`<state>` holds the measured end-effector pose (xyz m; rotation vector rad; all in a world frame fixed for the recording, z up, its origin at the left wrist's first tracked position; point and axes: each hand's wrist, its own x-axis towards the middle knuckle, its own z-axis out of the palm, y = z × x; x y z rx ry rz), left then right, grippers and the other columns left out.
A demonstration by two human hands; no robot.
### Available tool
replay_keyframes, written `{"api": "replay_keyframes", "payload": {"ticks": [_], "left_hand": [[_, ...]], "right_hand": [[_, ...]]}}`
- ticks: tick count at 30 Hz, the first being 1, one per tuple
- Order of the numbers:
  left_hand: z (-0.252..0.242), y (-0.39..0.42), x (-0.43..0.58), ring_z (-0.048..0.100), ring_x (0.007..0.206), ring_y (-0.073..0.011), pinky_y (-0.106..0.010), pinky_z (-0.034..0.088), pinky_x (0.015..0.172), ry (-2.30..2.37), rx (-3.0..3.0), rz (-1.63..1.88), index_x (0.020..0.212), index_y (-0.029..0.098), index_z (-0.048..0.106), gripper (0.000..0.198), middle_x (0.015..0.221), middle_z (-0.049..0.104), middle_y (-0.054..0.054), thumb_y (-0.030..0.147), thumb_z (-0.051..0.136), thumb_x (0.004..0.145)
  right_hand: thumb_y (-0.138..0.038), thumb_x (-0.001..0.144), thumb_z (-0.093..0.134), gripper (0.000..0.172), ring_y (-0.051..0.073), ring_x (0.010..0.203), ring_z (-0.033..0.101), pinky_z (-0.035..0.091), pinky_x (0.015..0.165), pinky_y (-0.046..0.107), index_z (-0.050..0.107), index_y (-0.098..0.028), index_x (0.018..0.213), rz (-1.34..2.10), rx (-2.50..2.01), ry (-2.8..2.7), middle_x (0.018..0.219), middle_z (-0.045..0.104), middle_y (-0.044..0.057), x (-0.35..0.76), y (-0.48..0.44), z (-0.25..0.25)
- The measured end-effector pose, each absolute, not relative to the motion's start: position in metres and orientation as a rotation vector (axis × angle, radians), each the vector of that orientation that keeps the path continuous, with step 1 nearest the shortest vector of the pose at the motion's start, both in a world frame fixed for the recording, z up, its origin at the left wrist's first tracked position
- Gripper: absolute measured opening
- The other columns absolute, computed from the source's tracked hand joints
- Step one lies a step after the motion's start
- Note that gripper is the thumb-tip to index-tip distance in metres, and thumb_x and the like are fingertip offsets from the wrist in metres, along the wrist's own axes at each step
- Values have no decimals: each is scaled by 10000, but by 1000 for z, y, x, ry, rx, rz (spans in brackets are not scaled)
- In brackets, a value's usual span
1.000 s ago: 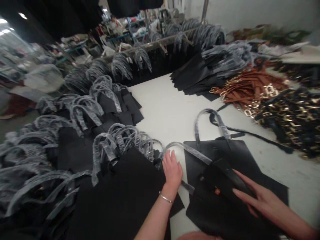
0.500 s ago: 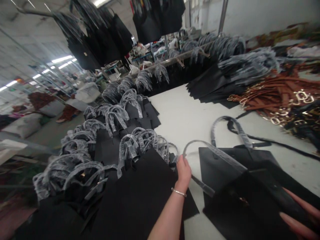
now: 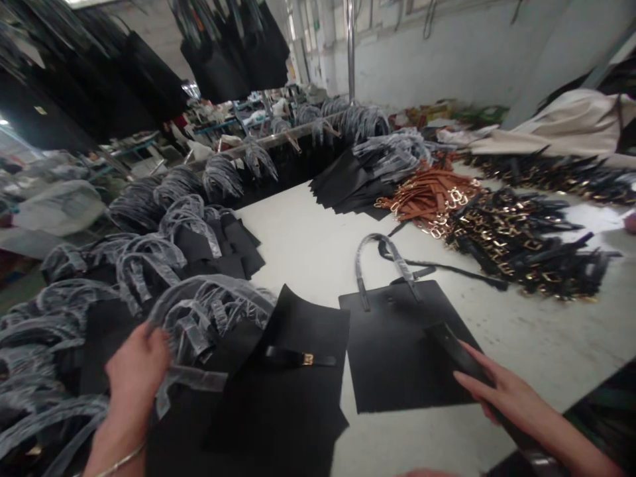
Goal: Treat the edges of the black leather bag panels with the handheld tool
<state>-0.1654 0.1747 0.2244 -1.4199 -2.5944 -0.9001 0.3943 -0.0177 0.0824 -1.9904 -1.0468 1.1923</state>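
Observation:
My left hand (image 3: 139,364) is closed on a plastic-wrapped handle (image 3: 213,286) at the left, over the stack of black panels. A black panel with a gold-buckled strap (image 3: 308,359) lies beside it, its top corner raised. My right hand (image 3: 501,391) grips a dark strap-like piece (image 3: 460,351), whose end lies over a flat black bag panel (image 3: 397,358). That panel has a wrapped handle (image 3: 380,242) standing at its top edge. A thin black strap (image 3: 447,266) lies behind it.
Brown straps with buckles (image 3: 430,195) and a pile of black buckled straps (image 3: 527,232) lie at the right on the white table (image 3: 283,232). Handled black panels (image 3: 238,245) line the left. More black pieces (image 3: 233,59) hang overhead.
My left hand has moved left with the handle, carrying the buckled panel off the handled panel onto the left stack. The view has turned right, and my right hand shows more fully.

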Motion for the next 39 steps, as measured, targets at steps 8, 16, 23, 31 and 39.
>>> {"api": "replay_keyframes", "payload": {"ticks": [8,16,23,31,39], "left_hand": [[126,181,-4,552,1143,-264,-450,476,1004,-1776,-2331,-1178,1093,164,575,245,1173,595,-120,242,447,900],[5,100,150,388,1358,-350,-506,367,1122,-1578,-3189,-530,1381,174,474,531,1469,427,-162,319,577,881],[-15,44,151,434,1321,-343,-495,434,1071,-1521,-3242,-528,1416,191,433,543,1467,437,-150,387,521,917],[-15,43,153,495,1253,-293,-417,497,1011,-1380,-3093,-611,1370,184,483,489,1398,509,-114,381,517,924],[-18,43,155,498,1235,-263,-370,494,1013,-1311,-3052,-623,1345,195,509,465,1366,535,-91,382,512,920]], "right_hand": [[-541,835,565,821,148,409,561,441,390,252,233,-243,1524,1352,-2003,-1136,562,537,-71,372,25,94],[-503,852,567,798,123,413,546,442,373,220,230,-238,1524,1470,-1992,-1155,577,539,-71,351,65,109],[-489,865,559,784,100,367,512,403,340,185,228,-216,1522,1765,-1927,-999,556,520,-75,350,75,104],[-532,821,609,864,111,343,505,391,318,184,224,-219,1529,1844,-1921,-986,521,524,-76,352,72,98],[-531,827,607,821,109,345,510,400,327,189,276,-233,1516,1845,-1914,-983,523,521,-74,339,77,93]]}}
